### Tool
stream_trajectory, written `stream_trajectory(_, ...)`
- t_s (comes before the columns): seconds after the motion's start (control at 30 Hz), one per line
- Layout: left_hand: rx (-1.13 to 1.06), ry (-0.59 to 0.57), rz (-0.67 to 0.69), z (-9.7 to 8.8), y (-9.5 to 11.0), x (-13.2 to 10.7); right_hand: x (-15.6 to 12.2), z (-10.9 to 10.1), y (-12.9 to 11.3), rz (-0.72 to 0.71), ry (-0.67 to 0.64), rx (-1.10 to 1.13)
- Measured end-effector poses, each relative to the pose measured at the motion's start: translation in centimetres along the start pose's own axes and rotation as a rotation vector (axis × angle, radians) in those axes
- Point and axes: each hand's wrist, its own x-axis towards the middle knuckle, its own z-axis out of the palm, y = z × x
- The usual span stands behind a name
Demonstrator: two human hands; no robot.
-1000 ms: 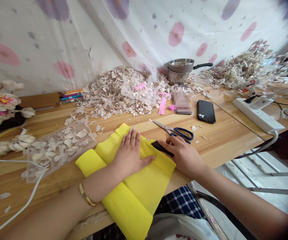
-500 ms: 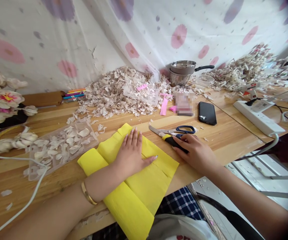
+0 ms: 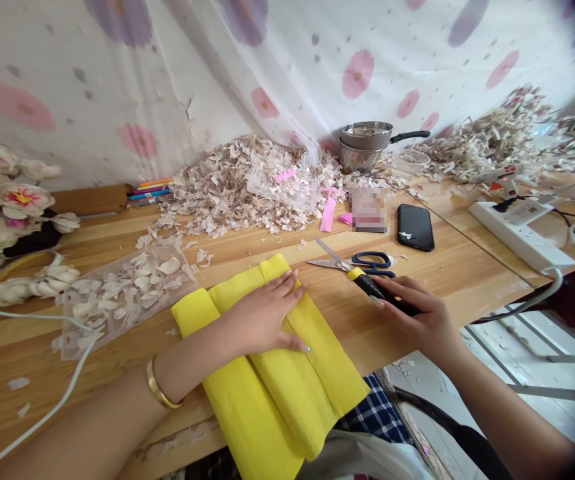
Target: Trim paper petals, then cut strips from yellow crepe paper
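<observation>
My left hand (image 3: 267,313) lies flat on a sheet of yellow crepe-like paper (image 3: 287,393), fingers stretched towards its far right part and thumb apart. The paper is folded in long strips, and its near end hangs over the table edge. My right hand (image 3: 420,310) is closed round the black handle of a knife (image 3: 367,283) with a yellow collar, to the right of the paper. Its silver blade points up and left, passing over the blades of blue-handled scissors (image 3: 374,260), which lie on the table just beyond.
A clear tray (image 3: 127,293) of pale petals lies left, near white flowers (image 3: 17,200) and a white cord. Behind are a petal heap (image 3: 237,193), pink strips (image 3: 328,212) and metal pans (image 3: 364,143). To the right are a phone (image 3: 416,227), power strip (image 3: 522,233) and glue gun (image 3: 504,180).
The knife has shifted right with my right hand, away from the paper. The paper's right part has been folded over into a narrower strip, with my left hand resting on it.
</observation>
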Motion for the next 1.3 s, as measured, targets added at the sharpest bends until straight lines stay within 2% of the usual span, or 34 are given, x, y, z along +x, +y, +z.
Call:
stream_trajectory(0.1,0.079,0.093,0.097,-0.1,-1.1,0.6,0.0,-0.4,-0.1,0.038,0.013,0.004)
stream_trajectory(0.2,0.107,0.126,0.164,-0.3,-2.2,0.8,0.0,-0.5,-0.3,0.060,0.013,0.017)
stream_trajectory(0.33,0.101,0.156,0.141,-1.0,-2.7,0.1,-0.2,-0.6,-0.3,0.080,0.020,0.037)
stream_trajectory(0.43,0.032,0.093,0.083,-1.7,-2.4,-0.6,-0.6,-1.0,0.1,0.094,0.034,0.035)
stream_trajectory(0.53,-0.041,0.021,0.089,-1.8,-2.0,-0.7,-1.0,-1.3,0.5,0.085,0.051,0.011)
stream_trajectory(0.7,-0.067,0.170,0.142,-0.9,-2.1,0.1,-1.1,-1.5,0.3,0.137,0.059,0.046)
stream_trajectory(0.8,-0.177,0.287,0.063,-0.5,-2.3,0.4,-1.3,-1.6,0.4,0.143,0.055,0.074)
stream_trajectory(0.87,-0.241,0.352,-0.009,-0.4,-2.4,0.5,-1.6,-1.9,0.5,0.067,0.058,0.094)
stream_trajectory(0.97,-0.299,0.405,-0.097,-0.4,-2.4,0.7,-2.5,-2.7,0.6,-0.178,0.054,0.158)
stream_trajectory(1.07,-0.355,0.434,-0.149,-0.3,-2.4,0.9,-3.1,-3.1,0.0,-0.383,-0.091,0.114)
stream_trajectory(1.2,-0.414,0.448,-0.140,-0.3,-2.3,1.0,-2.6,-2.4,-1.6,-0.487,-0.319,-0.091)
stream_trajectory(1.3,-0.457,0.459,-0.106,-0.2,-2.1,0.9,-1.8,-1.2,-2.3,-0.475,-0.331,-0.264)
